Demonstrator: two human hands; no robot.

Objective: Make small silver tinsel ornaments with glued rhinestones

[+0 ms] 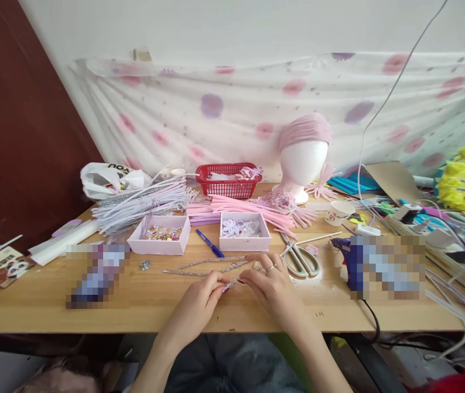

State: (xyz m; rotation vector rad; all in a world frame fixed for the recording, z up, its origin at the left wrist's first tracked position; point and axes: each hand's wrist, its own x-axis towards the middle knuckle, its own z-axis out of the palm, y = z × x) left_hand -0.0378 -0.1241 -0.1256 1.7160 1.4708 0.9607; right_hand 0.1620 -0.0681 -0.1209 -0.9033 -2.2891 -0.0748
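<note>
Between my two hands is a silver tinsel pipe cleaner [231, 284], pinched close to the table's front. My left hand [200, 303] grips it between thumb and index finger. My right hand [267, 284], with a ring on one finger, pinches the same piece from the other side; part of it is hidden behind the fingers. Just beyond the hands, more silver pipe cleaners [191, 272] lie on the wood. Scissors with pale handles [303, 261] rest right of my right hand, and a blue pen [210, 243] lies behind the pipe cleaners.
A white box of beads [135, 244] and a white box of white pieces [240, 244] stand behind. Farther back are pipe cleaner bundles [142, 210], a red basket [228, 189] and a foam head [304, 164]. A glue gun [343, 251] and power strip [404, 232] with cords lie right.
</note>
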